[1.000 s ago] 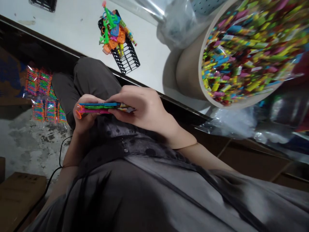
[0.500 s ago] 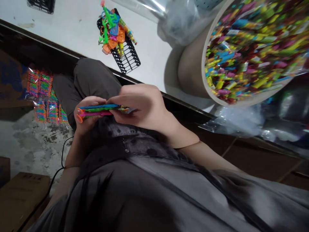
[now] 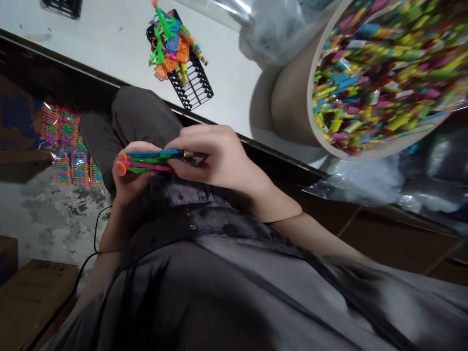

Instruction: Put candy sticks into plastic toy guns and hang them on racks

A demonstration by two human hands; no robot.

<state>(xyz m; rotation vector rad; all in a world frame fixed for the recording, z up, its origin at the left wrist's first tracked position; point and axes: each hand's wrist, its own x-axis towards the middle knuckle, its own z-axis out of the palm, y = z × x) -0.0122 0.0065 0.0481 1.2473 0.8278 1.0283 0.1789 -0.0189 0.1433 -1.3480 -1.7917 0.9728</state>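
Observation:
A bundle of small colourful plastic toys (image 3: 149, 159) lies between my hands above my lap. Blue, green and pink strips show in it, with round orange ends at the left. My left hand (image 3: 129, 184) is closed around the bundle's left part. The fingers and thumb of my right hand (image 3: 219, 153) pinch its right end, where a dark piece and something yellowish and clear stick out. Exactly which toys make up the bundle is hard to tell. On the table beyond, a pile of similar green, orange and blue toys (image 3: 170, 46) rests on a black toy abacus (image 3: 195, 87).
A big beige bucket (image 3: 292, 107) full of colourful wrapped sticks stands on the white table (image 3: 106, 53) at right, beside clear plastic bags (image 3: 274, 34). Another black frame (image 3: 66, 7) lies at far left. Bagged colourful packs (image 3: 69, 146) and a cardboard box (image 3: 40, 292) are at left.
The bundle has turned slightly in my hands, so more of its green and pink pieces show. My right hand has shifted a little upward and left. The table things stay put.

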